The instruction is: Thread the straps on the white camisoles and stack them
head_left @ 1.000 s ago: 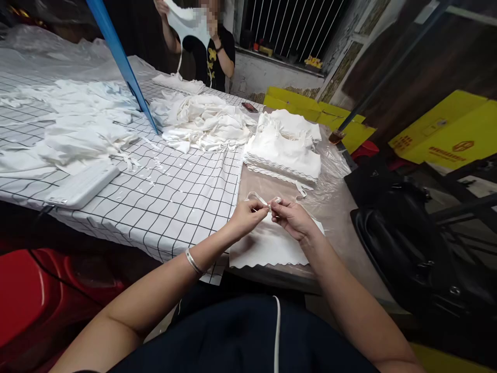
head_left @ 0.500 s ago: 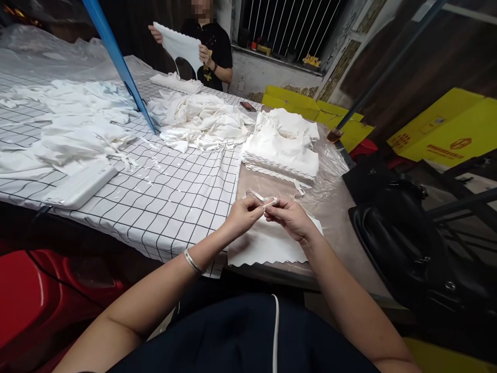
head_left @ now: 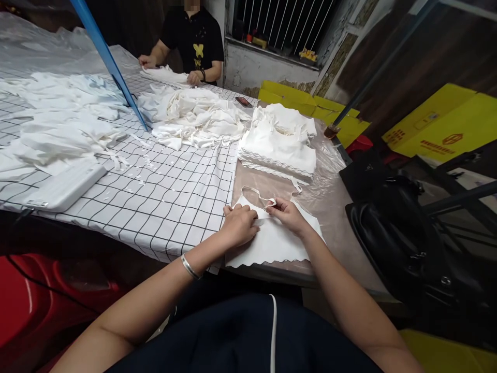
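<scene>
A white camisole-like top [head_left: 272, 243] with thin straps and a wavy hem lies flat in front of me. My left hand [head_left: 239, 227] rests palm down on its left side, fingers bent and a little apart, with no cloth visibly gripped. Between the thumb and fingers of my right hand [head_left: 286, 213] a thin white strap [head_left: 267, 203] is pinched just above the neckline. Behind the top is a neat stack of white tops [head_left: 279, 145] with scalloped edges, one loose strap hanging over its front.
Heaps of white garments [head_left: 198, 116] cover the checked tablecloth [head_left: 182, 191] beside a blue pole [head_left: 112, 65]. A white flat device [head_left: 68, 187] lies at left. Across the table a person [head_left: 194, 46] handles white cloth. A black bag [head_left: 392, 238] is at right, yellow boxes [head_left: 438, 122] behind.
My left hand has let go of the strap and come down onto the top; my right hand still pinches it. The person opposite has lowered a white garment to the table.
</scene>
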A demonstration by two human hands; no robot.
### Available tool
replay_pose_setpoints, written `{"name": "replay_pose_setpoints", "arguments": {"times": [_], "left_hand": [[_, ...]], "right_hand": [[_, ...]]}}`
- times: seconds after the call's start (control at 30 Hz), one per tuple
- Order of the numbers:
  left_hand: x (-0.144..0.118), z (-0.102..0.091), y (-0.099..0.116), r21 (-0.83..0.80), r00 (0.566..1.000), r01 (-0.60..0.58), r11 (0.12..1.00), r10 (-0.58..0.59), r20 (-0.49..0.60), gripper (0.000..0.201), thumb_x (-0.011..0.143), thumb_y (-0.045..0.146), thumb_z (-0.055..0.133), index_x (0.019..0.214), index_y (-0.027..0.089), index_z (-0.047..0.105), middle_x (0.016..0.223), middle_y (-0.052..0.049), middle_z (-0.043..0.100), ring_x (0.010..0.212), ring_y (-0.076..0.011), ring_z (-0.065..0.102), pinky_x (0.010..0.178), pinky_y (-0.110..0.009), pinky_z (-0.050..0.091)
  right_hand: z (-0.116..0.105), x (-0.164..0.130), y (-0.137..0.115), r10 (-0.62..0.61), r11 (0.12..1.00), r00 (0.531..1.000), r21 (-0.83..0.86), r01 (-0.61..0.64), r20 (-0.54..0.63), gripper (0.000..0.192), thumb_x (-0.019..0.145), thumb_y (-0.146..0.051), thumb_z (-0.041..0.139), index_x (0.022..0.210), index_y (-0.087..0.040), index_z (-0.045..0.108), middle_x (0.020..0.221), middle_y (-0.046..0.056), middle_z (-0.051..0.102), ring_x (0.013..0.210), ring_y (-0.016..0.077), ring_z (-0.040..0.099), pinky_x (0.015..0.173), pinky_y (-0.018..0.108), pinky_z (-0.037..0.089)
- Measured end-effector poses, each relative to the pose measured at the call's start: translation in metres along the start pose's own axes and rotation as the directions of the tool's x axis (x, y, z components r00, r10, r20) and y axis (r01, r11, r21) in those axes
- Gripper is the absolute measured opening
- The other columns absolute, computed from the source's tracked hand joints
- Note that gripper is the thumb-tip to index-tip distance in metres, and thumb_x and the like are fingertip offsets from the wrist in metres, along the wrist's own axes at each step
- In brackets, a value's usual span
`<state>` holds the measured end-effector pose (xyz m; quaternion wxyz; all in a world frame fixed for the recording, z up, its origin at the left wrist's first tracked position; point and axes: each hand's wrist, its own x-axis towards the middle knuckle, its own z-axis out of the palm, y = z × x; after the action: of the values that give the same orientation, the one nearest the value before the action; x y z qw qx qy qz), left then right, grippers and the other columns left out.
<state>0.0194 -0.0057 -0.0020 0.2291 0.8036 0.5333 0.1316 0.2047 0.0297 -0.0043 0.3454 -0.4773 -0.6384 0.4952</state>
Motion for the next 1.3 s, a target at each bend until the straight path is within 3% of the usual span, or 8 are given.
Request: {"name": "replay_pose_setpoints", "arguments": {"times": [0.2, 0.4, 0.73, 0.9, 1.03, 1.1, 1.2, 1.3], "left_hand": [[0.002, 0.008, 0.001, -0.154, 0.997, 0.037, 0.987, -0.047, -0.063, 0.019, 0.088, 0.032, 0.061, 0.081, 0.02, 0.073, 0.092, -0.006, 0.066, 0.101, -0.0271, 0.052, 0.085, -0.043, 0.025], [0.001, 0.009, -0.001, -0.206, 0.997, 0.031, 0.978, -0.044, -0.06, 0.022, 0.089, 0.032, 0.059, 0.077, 0.018, 0.071, 0.092, -0.005, 0.067, 0.099, -0.0253, 0.053, 0.086, -0.043, 0.025], [0.002, 0.014, -0.003, -0.215, 0.996, -0.005, 0.977, -0.015, -0.092, 0.025, 0.088, 0.028, 0.059, 0.067, 0.016, 0.065, 0.086, -0.005, 0.067, 0.094, -0.0236, 0.052, 0.085, -0.043, 0.026], [0.003, 0.012, 0.0, -0.159, 0.998, 0.006, 0.987, -0.016, -0.061, 0.025, 0.09, 0.026, 0.055, 0.068, 0.016, 0.063, 0.088, -0.006, 0.067, 0.097, -0.0246, 0.054, 0.088, -0.045, 0.03], [-0.017, 0.012, 0.006, 0.07, 0.977, -0.004, 0.998, 0.019, -0.213, 0.02, 0.09, 0.019, 0.055, 0.108, 0.018, 0.064, 0.122, -0.012, 0.061, 0.116, -0.0292, 0.05, 0.103, -0.052, 0.025], [-0.032, 0.021, 0.004, 0.191, 0.948, -0.159, 0.969, 0.203, -0.243, 0.032, 0.093, 0.024, 0.054, 0.125, 0.02, 0.057, 0.14, -0.013, 0.05, 0.13, -0.03, 0.042, 0.112, -0.052, 0.018], [-0.051, 0.039, -0.006, 0.252, 0.873, -0.449, 0.857, 0.481, -0.081, 0.05, 0.094, 0.049, 0.051, 0.136, 0.022, 0.05, 0.15, -0.011, 0.042, 0.139, -0.0313, 0.033, 0.115, -0.049, 0.018], [-0.06, 0.05, -0.015, 0.239, 0.853, -0.51, 0.826, 0.521, 0.016, 0.068, 0.091, 0.064, 0.045, 0.145, 0.022, 0.041, 0.152, -0.009, 0.04, 0.142, -0.0328, 0.031, 0.116, -0.052, 0.018]], "right_hand": [[-0.007, -0.005, 0.0, -0.012, 0.972, 0.986, -0.231, 0.051, 0.165, 0.03, 0.08, -0.048, 0.061, 0.082, -0.019, 0.057, 0.076, 0.0, 0.056, 0.072, 0.0175, 0.051, 0.066, 0.027, 0.038], [-0.01, -0.008, -0.007, -0.14, 0.819, 0.955, -0.511, 0.261, 0.263, 0.013, 0.084, -0.024, 0.052, 0.072, -0.019, 0.049, 0.071, 0.0, 0.053, 0.068, 0.0161, 0.048, 0.064, 0.025, 0.035], [-0.001, -0.008, -0.01, -0.134, 0.791, 0.953, -0.549, 0.269, 0.273, 0.008, 0.079, -0.017, 0.049, 0.072, -0.02, 0.049, 0.071, 0.001, 0.054, 0.07, 0.0182, 0.05, 0.067, 0.027, 0.037], [0.01, -0.007, -0.008, -0.064, 0.921, 0.984, -0.371, 0.122, 0.166, 0.01, 0.077, -0.026, 0.057, 0.07, -0.02, 0.053, 0.069, -0.001, 0.056, 0.068, 0.0172, 0.05, 0.064, 0.027, 0.038], [0.012, -0.007, -0.011, 0.136, 0.991, 0.983, 0.0, -0.137, 0.125, 0.024, 0.07, -0.037, 0.071, 0.078, -0.018, 0.06, 0.074, -0.001, 0.059, 0.069, 0.0156, 0.053, 0.063, 0.025, 0.04], [0.009, -0.001, -0.016, 0.239, 0.943, 0.958, 0.197, -0.267, 0.156, 0.027, 0.065, -0.033, 0.077, 0.08, -0.017, 0.061, 0.078, 0.001, 0.063, 0.071, 0.0156, 0.056, 0.066, 0.025, 0.044], [0.005, 0.024, -0.027, 0.327, 0.839, 0.927, 0.394, -0.375, 0.184, 0.023, 0.066, -0.022, 0.079, 0.083, -0.017, 0.063, 0.079, 0.004, 0.066, 0.077, 0.0176, 0.061, 0.073, 0.027, 0.05], [0.003, 0.064, -0.041, 0.371, 0.817, 0.922, 0.432, -0.382, 0.113, 0.008, 0.078, -0.017, 0.071, 0.083, -0.017, 0.064, 0.08, 0.006, 0.067, 0.08, 0.0194, 0.065, 0.077, 0.03, 0.054]]}}
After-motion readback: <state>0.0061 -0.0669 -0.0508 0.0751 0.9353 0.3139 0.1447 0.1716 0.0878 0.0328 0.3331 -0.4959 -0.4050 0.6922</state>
